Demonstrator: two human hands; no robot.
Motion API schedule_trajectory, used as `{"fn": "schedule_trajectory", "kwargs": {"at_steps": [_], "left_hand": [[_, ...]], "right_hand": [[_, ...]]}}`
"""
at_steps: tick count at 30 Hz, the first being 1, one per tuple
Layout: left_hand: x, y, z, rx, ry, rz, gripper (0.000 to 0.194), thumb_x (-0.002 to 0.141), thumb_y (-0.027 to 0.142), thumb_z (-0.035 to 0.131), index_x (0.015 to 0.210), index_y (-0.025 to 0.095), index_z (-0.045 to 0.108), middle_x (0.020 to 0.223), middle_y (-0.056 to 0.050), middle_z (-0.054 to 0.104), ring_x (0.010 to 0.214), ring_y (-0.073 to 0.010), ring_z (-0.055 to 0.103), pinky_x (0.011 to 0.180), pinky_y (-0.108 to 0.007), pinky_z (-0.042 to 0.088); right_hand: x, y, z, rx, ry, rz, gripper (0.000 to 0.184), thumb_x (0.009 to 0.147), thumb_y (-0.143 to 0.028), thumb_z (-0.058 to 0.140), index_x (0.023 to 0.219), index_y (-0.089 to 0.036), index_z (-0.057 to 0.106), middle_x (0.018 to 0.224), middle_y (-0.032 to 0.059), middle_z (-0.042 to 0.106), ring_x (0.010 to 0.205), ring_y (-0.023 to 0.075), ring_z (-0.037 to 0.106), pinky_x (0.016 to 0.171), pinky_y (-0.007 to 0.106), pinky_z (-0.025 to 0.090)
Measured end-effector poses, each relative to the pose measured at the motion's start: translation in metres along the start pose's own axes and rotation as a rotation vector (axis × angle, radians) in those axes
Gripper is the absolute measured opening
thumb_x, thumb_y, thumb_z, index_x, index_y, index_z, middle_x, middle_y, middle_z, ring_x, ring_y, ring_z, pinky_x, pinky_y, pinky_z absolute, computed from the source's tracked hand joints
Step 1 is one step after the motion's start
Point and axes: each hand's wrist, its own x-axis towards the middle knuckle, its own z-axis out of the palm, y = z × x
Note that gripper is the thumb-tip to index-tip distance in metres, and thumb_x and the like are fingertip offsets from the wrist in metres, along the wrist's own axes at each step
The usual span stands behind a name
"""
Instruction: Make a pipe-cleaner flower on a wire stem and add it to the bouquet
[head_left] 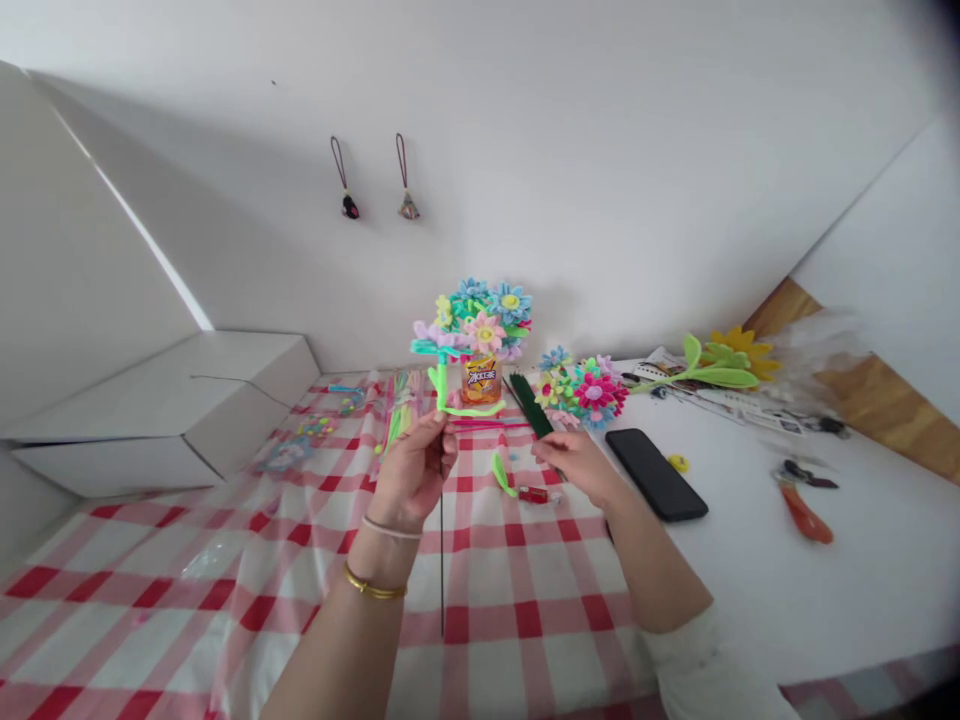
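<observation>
My left hand (420, 465) is closed around the thin dark stem (442, 560) of a pipe-cleaner flower, held upright above the cloth. Its flower head (439, 340) is lilac and turquoise, seen from the side. A light green pipe cleaner (480, 411) wraps the upper stem, and its loose end sticks out to the right. My right hand (577, 462) is over the near end of a bundle of dark green stems (531, 405). Its fingers are pressed together at the tips; whether anything is between them is hidden.
Behind stands an orange drink container (481, 380) with pipe-cleaner flowers in it. More flowers (592, 390), a black phone (656, 473) and orange-handled pliers (804, 508) lie to the right. A white box (172, 400) is at the left. A red-and-white checked cloth (300, 600) covers the table.
</observation>
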Motion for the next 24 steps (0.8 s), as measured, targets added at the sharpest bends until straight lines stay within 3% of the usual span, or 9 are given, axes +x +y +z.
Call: {"fn": "schedule_trajectory", "kwargs": {"at_steps": [3,6,11,14,17,20,22,24], "left_hand": [[0.012,-0.002,-0.009,-0.050,0.064,-0.052,0.006,0.075,0.008,0.054,0.071,0.011,0.059,0.059,0.000,0.059,0.048,-0.0051,0.054,0.042,-0.013,0.044],[0.022,-0.019,-0.022,-0.052,0.200,-0.130,0.012,0.079,0.007,0.049,0.071,0.010,0.059,0.058,-0.003,0.061,0.050,-0.0064,0.057,0.043,-0.013,0.047],[0.032,-0.046,-0.038,-0.055,0.228,-0.183,0.015,0.079,0.005,0.047,0.070,0.009,0.057,0.059,-0.003,0.061,0.050,-0.0066,0.058,0.044,-0.014,0.049],[0.030,-0.050,-0.040,-0.056,0.185,-0.170,0.005,0.075,0.008,0.054,0.072,0.010,0.058,0.063,-0.003,0.061,0.051,-0.0077,0.058,0.039,-0.014,0.044],[0.027,-0.049,-0.040,-0.073,0.115,-0.114,0.005,0.069,0.010,0.062,0.069,0.010,0.057,0.062,0.000,0.059,0.044,-0.0033,0.049,0.030,-0.010,0.029],[0.025,-0.050,-0.038,-0.061,0.108,-0.057,0.010,0.065,0.014,0.067,0.066,0.010,0.058,0.061,0.001,0.059,0.042,-0.0019,0.045,0.030,-0.011,0.024],[0.024,-0.051,-0.036,-0.030,0.122,-0.044,0.012,0.065,0.017,0.069,0.068,0.011,0.059,0.062,0.001,0.061,0.044,-0.0037,0.050,0.034,-0.013,0.031],[0.021,-0.055,-0.033,0.007,0.118,-0.045,0.014,0.064,0.020,0.069,0.071,0.011,0.061,0.066,-0.001,0.064,0.051,-0.0078,0.057,0.042,-0.017,0.040]], "right_hand": [[0.013,0.009,0.022,-0.143,-0.004,0.025,0.025,0.076,-0.036,0.050,0.072,-0.017,0.066,0.069,0.0033,0.066,0.065,0.0168,0.058,0.058,0.025,0.038],[0.016,0.010,0.045,-0.276,-0.002,0.024,0.020,0.073,-0.031,0.052,0.064,-0.018,0.065,0.067,0.0034,0.066,0.072,0.0190,0.058,0.065,0.028,0.036],[0.019,0.006,0.075,-0.426,0.038,0.006,0.020,0.068,-0.035,0.058,0.066,-0.016,0.063,0.077,0.0110,0.066,0.088,0.0286,0.055,0.082,0.040,0.028],[0.022,0.006,0.078,-0.416,0.037,0.013,0.018,0.070,-0.030,0.056,0.061,-0.016,0.061,0.072,0.0108,0.065,0.085,0.0271,0.055,0.083,0.040,0.028],[0.023,0.009,0.061,-0.349,0.036,0.045,0.019,0.074,-0.028,0.051,0.062,-0.017,0.060,0.066,0.0067,0.063,0.074,0.0216,0.056,0.074,0.035,0.034],[0.017,0.011,0.035,-0.097,0.044,0.066,0.019,0.078,-0.033,0.046,0.076,-0.019,0.059,0.066,0.0010,0.060,0.060,0.0135,0.053,0.057,0.025,0.036],[0.011,0.005,0.023,0.487,0.018,0.075,0.016,0.075,-0.035,0.054,0.078,-0.019,0.057,0.062,-0.0019,0.055,0.049,0.0089,0.046,0.049,0.023,0.032],[0.005,-0.006,0.021,0.917,-0.086,0.078,0.015,0.070,-0.030,0.061,0.078,-0.018,0.057,0.059,-0.0040,0.052,0.043,0.0051,0.039,0.045,0.021,0.028]]}}
